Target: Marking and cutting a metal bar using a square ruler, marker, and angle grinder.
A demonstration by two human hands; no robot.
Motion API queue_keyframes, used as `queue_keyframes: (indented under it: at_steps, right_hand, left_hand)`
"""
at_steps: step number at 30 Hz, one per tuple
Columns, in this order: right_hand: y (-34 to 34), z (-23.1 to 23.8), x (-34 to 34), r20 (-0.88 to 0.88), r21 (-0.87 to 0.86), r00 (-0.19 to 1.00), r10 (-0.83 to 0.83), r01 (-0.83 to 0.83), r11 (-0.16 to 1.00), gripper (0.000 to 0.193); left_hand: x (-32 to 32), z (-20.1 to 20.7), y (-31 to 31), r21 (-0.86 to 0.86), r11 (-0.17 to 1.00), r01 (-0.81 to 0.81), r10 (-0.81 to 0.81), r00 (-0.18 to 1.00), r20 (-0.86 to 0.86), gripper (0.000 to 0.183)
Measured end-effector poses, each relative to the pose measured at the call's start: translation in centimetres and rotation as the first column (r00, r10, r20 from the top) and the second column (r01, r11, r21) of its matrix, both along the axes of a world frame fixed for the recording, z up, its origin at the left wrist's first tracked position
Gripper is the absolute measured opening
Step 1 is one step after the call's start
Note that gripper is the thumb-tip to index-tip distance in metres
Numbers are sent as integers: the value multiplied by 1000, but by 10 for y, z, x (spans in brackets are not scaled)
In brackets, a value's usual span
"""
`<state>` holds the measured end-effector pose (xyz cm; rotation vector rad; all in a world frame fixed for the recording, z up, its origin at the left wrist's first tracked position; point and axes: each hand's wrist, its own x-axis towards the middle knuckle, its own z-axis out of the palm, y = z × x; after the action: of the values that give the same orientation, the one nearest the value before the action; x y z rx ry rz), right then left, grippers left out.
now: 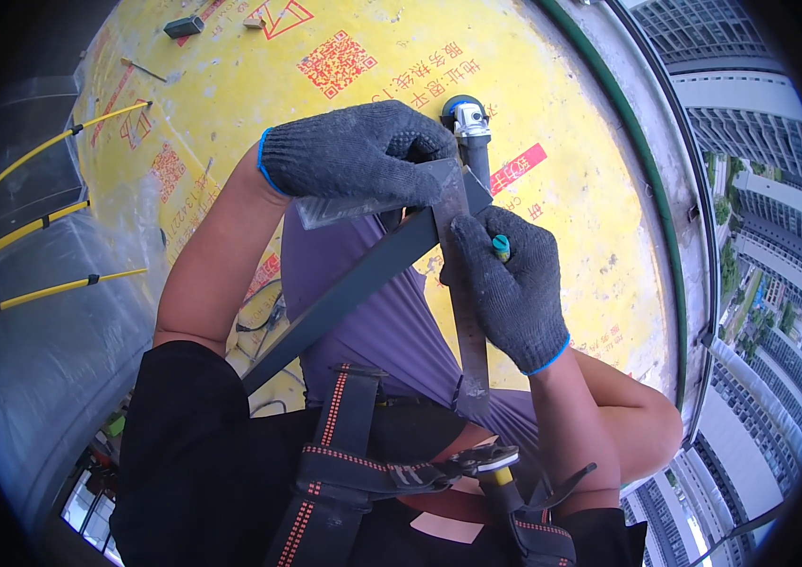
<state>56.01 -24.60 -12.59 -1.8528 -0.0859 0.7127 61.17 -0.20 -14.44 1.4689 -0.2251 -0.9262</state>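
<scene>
A dark grey metal bar [349, 288] slants across my lap, its far end between my hands. Laid over that end is a flat metal square [465, 326], its long blade pointing toward my body. My left hand [354, 156], in a dark knit glove with a blue cuff, is closed around the square's corner. The gloved right hand [514, 283] pinches the blade against the bar with the thumb on top. A teal-tipped marker [501, 248] sticks up from the right hand's curled fingers; most of it is hidden.
Beyond my hands an angle grinder [472, 128] lies on the yellow printed floor [599, 246]. A dark block [184, 26] and a thin stick [143, 70] are farther left. A green hose [651, 180] runs along the right edge, with tall buildings outside. Clear sheeting hangs at left.
</scene>
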Motion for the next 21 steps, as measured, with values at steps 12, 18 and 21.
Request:
queue_keyframes:
  at_steps: [12,18,21]
  right_hand:
    - [-13,-18,-7,72,84,996,52,-58,995,31]
    - [-14,-22,-5,24,118,999,32,-35,992,30]
    - [-14,-22,-6,47,112,998,33,-38,993,30]
  left_hand:
    - [-1,0,-5,-14,1000,6,-6,1000,-21,19]
    - [6,7,-2,47,995,88,-89,996,22,26]
    - [7,10,-2,76,991,112,-114,993,19,27]
